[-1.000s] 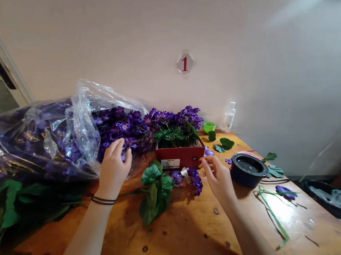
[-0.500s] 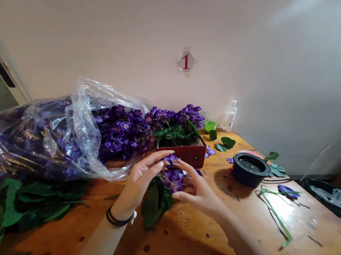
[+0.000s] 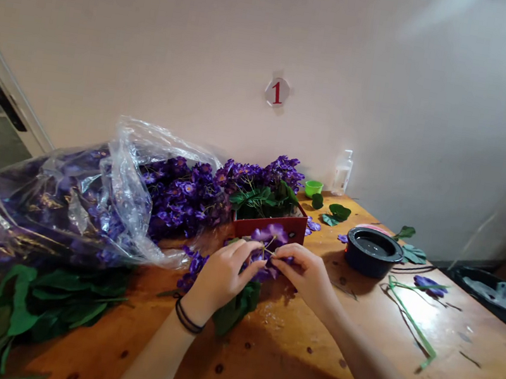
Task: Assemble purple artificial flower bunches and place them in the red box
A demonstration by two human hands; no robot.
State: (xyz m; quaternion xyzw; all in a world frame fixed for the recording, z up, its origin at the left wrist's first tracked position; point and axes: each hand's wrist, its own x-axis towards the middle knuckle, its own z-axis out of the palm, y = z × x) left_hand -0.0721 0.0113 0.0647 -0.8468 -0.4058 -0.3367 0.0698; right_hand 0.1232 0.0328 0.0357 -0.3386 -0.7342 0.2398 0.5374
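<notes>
My left hand [image 3: 223, 282] and my right hand [image 3: 304, 276] meet just in front of a red cardboard box [image 3: 292, 230], with their fingers closed on a sprig of artificial purple flowers [image 3: 269, 237]. Thin pale stems show between my fingertips. More purple blooms [image 3: 189, 272] hang out past my left hand. Green fabric leaves [image 3: 233, 311] lie on the wood beneath my hands, partly hidden by them. A large bunch of purple flowers [image 3: 184, 201] spills from a clear plastic bag [image 3: 64, 198] on my left.
The wooden table [image 3: 302, 364] also holds a dark round bowl [image 3: 372, 252], a green cap [image 3: 313, 188], a clear bottle [image 3: 342, 175], loose leaves [image 3: 338, 212] and a long green stem [image 3: 409, 320]. A dark tub [image 3: 495, 295] sits beyond the right edge.
My hands have come together over the leaves and lifted the purple sprig from the table. My left hand moved right from the bagged flowers, and my fingers closed on the sprig.
</notes>
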